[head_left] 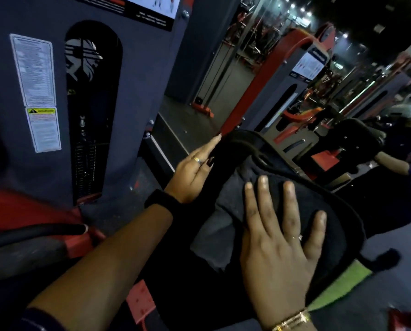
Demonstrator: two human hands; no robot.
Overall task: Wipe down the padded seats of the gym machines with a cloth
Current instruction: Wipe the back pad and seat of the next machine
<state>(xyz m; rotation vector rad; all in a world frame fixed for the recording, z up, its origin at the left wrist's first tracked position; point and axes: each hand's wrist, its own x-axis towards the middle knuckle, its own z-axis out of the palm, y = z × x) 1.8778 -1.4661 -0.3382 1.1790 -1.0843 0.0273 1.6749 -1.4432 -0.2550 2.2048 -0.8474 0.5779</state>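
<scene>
Firmly press cloth under flat, spread right hand; sweep seat to far edge; brace left side with straight-fingered left hand.

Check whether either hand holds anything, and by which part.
Nothing is gripped. The right hand presses flat on the cloth; the left hand rests, fingers straight, against the left edge of the seat.

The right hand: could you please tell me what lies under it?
A dark cloth, pressed flat onto the black padded seat. The cloth hides the padding beneath it.
</scene>
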